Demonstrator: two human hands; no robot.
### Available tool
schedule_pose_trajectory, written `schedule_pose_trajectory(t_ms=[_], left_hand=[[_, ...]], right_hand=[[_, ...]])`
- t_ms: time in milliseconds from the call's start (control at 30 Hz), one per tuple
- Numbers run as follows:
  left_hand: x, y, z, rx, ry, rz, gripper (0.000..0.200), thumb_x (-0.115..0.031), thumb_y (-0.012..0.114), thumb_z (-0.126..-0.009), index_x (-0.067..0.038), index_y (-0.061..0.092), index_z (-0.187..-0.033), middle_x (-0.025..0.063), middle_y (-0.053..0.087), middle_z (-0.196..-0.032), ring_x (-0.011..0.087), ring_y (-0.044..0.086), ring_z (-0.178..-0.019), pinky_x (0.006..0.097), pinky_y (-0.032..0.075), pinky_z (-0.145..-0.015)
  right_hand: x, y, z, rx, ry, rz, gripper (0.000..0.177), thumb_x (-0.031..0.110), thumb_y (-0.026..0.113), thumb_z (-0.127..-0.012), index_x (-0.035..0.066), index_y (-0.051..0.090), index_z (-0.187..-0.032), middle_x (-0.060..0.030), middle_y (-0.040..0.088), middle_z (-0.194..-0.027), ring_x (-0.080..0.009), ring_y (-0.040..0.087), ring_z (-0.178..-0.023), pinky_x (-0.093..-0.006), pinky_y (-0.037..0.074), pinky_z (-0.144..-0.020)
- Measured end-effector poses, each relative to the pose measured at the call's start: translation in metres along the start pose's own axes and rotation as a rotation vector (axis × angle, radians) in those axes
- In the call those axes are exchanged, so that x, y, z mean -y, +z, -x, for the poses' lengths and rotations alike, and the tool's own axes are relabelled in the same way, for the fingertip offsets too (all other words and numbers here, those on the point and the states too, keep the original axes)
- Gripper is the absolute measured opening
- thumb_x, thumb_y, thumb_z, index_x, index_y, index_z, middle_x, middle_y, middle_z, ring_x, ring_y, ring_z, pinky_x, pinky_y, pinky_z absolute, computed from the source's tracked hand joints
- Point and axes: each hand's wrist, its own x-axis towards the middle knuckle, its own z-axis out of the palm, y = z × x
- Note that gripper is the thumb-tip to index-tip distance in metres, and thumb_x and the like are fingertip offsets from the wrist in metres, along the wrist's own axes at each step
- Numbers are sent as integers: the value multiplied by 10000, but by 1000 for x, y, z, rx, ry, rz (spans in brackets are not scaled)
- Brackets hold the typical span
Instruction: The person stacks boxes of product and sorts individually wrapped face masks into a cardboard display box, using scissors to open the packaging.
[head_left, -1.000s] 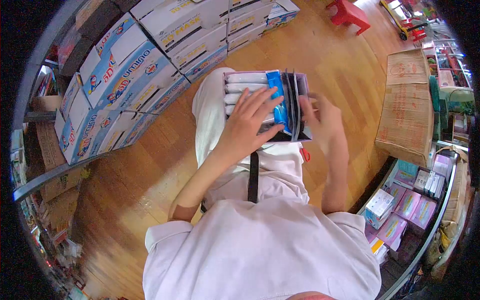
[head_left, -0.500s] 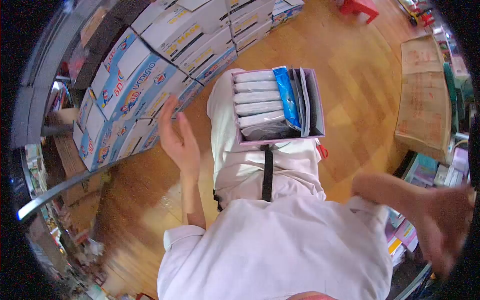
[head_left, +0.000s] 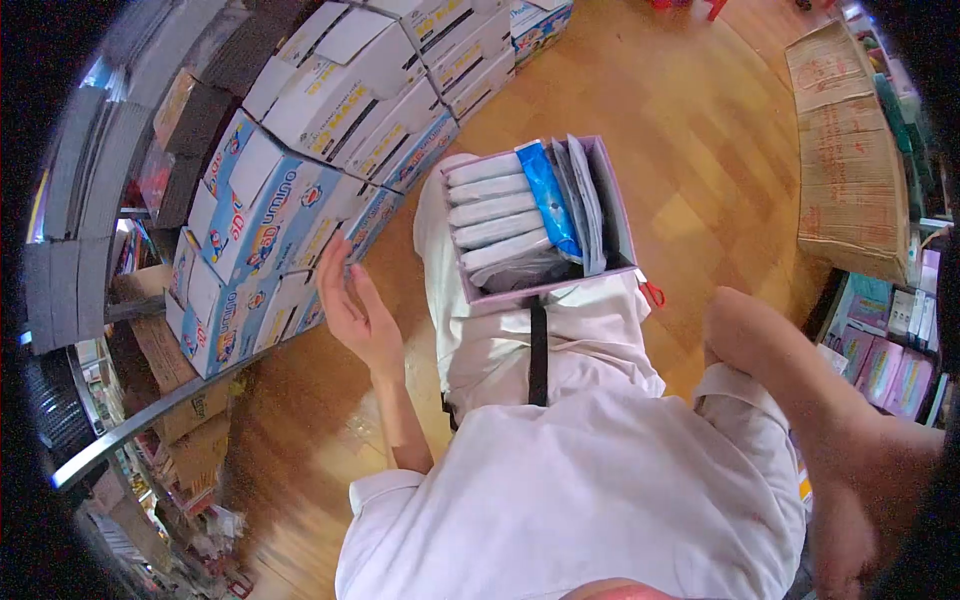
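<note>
An open lilac-edged box [head_left: 548,290] rests on the lap, slightly turned. Several white wrapped packets [head_left: 497,214] lie stacked along its left side. Beside them stands a blue packet [head_left: 548,200], and thin grey packets [head_left: 584,205] stand upright to its right. My left hand [head_left: 362,318] hovers left of the box, apart from it, with its fingers loosely extended and nothing in them. At the far right my right hand [head_left: 850,530] is dark and blurred beyond the bent arm. Its fingers cannot be made out, nor whether it holds anything.
Stacked white and blue printed cartons [head_left: 275,215] line the left, behind a metal rail [head_left: 150,430]. A large brown carton [head_left: 850,150] stands at the right on the wooden floor [head_left: 700,130]. Pink boxes [head_left: 880,370] fill a lower right shelf. Part of a red stool [head_left: 690,5] shows at the top.
My right arm has swung, its hand now lower at the right edge. The view has shifted a little, and the box looks slightly more turned. My left hand keeps much the same pose.
</note>
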Motion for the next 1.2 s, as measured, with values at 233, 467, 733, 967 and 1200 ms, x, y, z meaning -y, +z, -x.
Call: schedule_pose_trajectory(t_ms=[233, 467, 733, 967, 1200], left_hand=[[-10, 10, 5, 2, -33, 31, 238, -48, 492, -951, 43, 579, -1153, 175, 559, -1263, 281, 509, -1202, 376, 370, -1028], [-15, 8, 7, 38, -35, -22, 229, -66, 504, -942, 25, 612, -1122, 159, 588, -1238, 292, 521, -1190, 390, 372, -1026], [-16, 7, 8, 89, 26, -82, 222, -63, 499, -948, -2, 614, -1128, 143, 579, -1261, 266, 522, -1197, 374, 364, -1036], [-18, 7, 9, 65, 8, -23, 215, -79, 508, -946, -10, 621, -1116, 138, 591, -1244, 278, 528, -1185, 380, 360, -1036], [-14, 2, 12, 64, 13, -60, 214, -85, 518, -940, -16, 629, -1110, 142, 596, -1238, 272, 532, -1181, 375, 364, -1033]], right_hand=[[8, -7, -5, -40, -16, 22, 421, 323, 436, -929, 290, 375, -1345, -83, 394, -1393, -290, 397, -1282, -538, 312, -1019], [14, -13, -9, -92, -76, 3, 410, 313, 440, -934, 271, 396, -1339, -88, 416, -1377, -288, 413, -1271, -523, 328, -1012], [13, -15, 0, -128, -97, -72, 399, 302, 445, -938, 250, 420, -1333, -93, 440, -1359, -286, 432, -1258, -507, 347, -1003], [15, -14, -7, -89, -84, -106, 390, 293, 449, -942, 231, 441, -1327, -97, 462, -1343, -284, 448, -1247, -492, 364, -996], [10, -11, 3, -146, -94, -141, 382, 284, 453, -946, 212, 462, -1322, -102, 484, -1327, -281, 464, -1236, -477, 380, -989]])
